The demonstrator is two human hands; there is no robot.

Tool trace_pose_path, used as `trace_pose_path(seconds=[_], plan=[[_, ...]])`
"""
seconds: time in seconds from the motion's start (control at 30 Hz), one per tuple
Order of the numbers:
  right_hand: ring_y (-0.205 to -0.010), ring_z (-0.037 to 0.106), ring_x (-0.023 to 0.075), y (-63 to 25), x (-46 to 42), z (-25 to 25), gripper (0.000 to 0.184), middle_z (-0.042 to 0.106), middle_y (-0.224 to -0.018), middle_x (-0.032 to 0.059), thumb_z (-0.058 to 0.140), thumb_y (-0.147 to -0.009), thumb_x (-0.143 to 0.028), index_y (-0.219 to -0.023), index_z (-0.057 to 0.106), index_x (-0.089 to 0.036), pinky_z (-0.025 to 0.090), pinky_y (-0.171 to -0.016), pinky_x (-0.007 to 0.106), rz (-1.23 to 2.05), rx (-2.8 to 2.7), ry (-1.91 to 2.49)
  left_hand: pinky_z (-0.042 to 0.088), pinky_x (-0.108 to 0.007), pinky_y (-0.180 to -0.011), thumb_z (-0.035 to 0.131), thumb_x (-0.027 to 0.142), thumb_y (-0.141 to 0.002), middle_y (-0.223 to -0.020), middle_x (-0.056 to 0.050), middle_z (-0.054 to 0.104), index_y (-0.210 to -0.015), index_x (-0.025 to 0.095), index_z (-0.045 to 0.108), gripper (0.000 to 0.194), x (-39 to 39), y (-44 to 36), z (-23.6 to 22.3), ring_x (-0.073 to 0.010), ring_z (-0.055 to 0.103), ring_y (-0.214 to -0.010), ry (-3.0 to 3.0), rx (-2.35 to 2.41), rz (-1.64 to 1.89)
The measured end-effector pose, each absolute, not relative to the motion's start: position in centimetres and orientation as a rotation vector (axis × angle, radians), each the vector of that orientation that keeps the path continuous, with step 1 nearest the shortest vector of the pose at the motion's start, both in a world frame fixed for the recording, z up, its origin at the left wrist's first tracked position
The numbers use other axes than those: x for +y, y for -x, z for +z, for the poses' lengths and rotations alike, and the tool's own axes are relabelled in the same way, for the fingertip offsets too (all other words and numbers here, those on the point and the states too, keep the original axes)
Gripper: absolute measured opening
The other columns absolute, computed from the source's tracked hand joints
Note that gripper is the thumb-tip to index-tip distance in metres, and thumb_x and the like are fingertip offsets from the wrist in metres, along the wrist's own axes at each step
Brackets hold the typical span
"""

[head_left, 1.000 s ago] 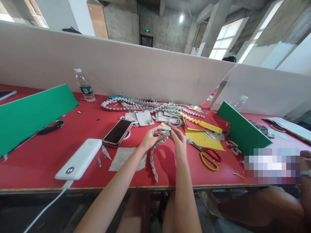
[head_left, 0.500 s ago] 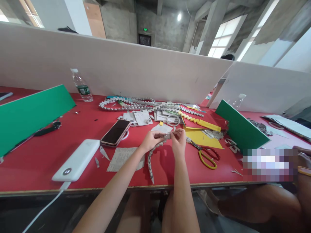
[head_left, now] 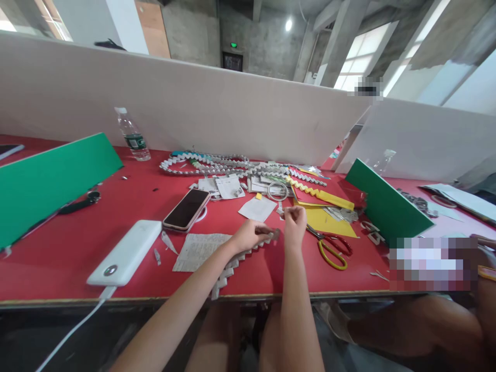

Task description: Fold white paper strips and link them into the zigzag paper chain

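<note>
The right hand (head_left: 295, 223) has parted from the folded paper strip (head_left: 230, 270) — its fingers bunched, contents unclear. The left hand (head_left: 250, 235) pinches the strip near its upper end, above the worktop (head_left: 310, 274) — many folds made, any remainder unclear.

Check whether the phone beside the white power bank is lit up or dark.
Dark: the phone lies face up, its screen plain black with nothing lit on it.
</note>
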State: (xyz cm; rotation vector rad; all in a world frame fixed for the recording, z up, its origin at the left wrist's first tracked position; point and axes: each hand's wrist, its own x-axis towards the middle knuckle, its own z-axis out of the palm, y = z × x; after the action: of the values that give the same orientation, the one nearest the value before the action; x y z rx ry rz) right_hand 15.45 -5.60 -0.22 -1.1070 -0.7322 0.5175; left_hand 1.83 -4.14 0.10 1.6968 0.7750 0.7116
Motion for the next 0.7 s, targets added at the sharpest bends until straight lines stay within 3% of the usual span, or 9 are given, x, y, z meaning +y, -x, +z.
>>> trace_pose_path(seconds=[0.1,0.27,0.4,0.7], plan=[[-0.063,0.057,0.0122,-15.8,-5.9,-0.3,0.018,0.058,-0.071,-0.0003,0.055,-0.073,-0.033,-0.081,0.052,-0.018,0.045,-0.065,0.027,0.617,-0.783,1.164,0.051,-0.034,-0.078,0.064,0.023,-0.07,-0.09,-0.009,0.071,-0.091,0.013,0.069,0.023,-3.6,-1.8,0.2,-0.0216,0.065,-0.083,-1.632,0.88,0.916],[-0.076,0.061,0.019,-15.1,-6.4,0.3,0.038,0.066,-0.08,0.0072,0.053,-0.073,-0.049,-0.085,0.064,-0.015,0.045,-0.068,0.03,0.842,-0.855,1.239,0.05,-0.034,-0.081,0.067,0.022,-0.067,-0.091,-0.012,0.07,-0.091,0.011,0.068,0.027,-2.6,-1.3,0.8,-0.0228,0.065,-0.085,-1.575,0.947,1.041],[-0.084,0.061,0.0215,-14.6,-6.6,0.8,0.035,0.068,-0.083,0.0072,0.06,-0.069,-0.047,-0.082,0.066,-0.015,0.045,-0.071,0.03,0.932,-0.928,1.236,0.051,-0.034,-0.079,0.067,0.024,-0.067,-0.09,-0.011,0.071,-0.09,0.011,0.069,0.026,-2.7,-1.3,0.8,-0.0231,0.066,-0.085,-1.563,0.928,1.079],[-0.062,0.053,0.0137,-14.2,-5.4,-0.5,0.025,0.057,-0.065,-0.0006,0.052,-0.075,-0.043,-0.073,0.056,-0.018,0.044,-0.059,0.026,0.779,-1.048,1.192,0.052,-0.031,-0.075,0.068,0.032,-0.067,-0.085,-0.009,0.07,-0.09,0.012,0.068,0.031,-3.4,-1.6,1.3,-0.0205,0.066,-0.079,-1.564,0.898,1.078]])
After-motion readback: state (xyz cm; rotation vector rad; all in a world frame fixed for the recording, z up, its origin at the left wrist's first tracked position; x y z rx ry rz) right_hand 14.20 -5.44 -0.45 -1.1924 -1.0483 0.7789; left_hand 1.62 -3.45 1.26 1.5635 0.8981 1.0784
